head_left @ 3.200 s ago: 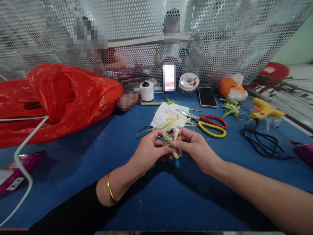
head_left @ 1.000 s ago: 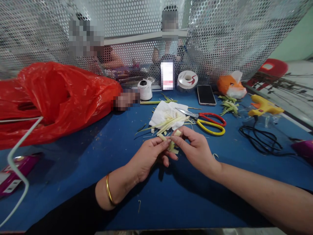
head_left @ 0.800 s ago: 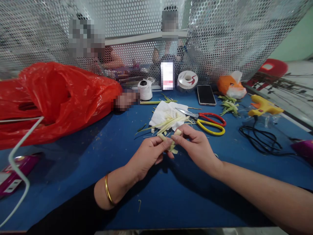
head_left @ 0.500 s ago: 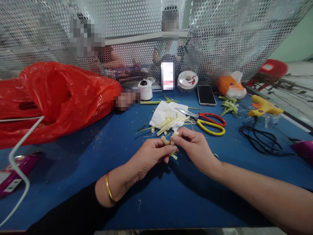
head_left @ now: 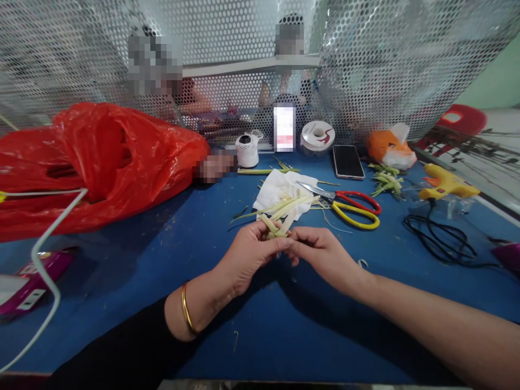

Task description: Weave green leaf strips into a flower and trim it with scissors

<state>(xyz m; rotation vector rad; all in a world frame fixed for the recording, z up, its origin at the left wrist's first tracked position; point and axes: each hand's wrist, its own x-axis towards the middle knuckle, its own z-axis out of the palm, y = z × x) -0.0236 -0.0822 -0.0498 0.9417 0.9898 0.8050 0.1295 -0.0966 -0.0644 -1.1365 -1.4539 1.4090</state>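
Observation:
Pale green plant strips [head_left: 275, 229], crossed or folded over one another, are pinched between the fingertips of both hands. My left hand [head_left: 252, 250], a gold bangle at its wrist, is closed on their left side. From the right, my right hand [head_left: 325, 252] grips them too, its thumb meeting my left thumb. Several more pale strips [head_left: 289, 205] lie just beyond on a white tissue [head_left: 270, 187]. Scissors [head_left: 345, 205] with one red and one yellow handle rest with their blades over the tissue. The ends of the strips inside my fingers are hidden.
A red plastic bag [head_left: 134, 162] fills the left side. Along the back stand a thread spool [head_left: 247, 151], a lit phone [head_left: 284, 127] and a ribbon roll [head_left: 317, 136]. A dark phone [head_left: 348, 162], plant scraps [head_left: 388, 180] and a yellow glue gun [head_left: 447, 183] lie right.
Both hands have drawn together and turned the strips, so their ends now point up and away in a V. The whole view has shifted slightly.

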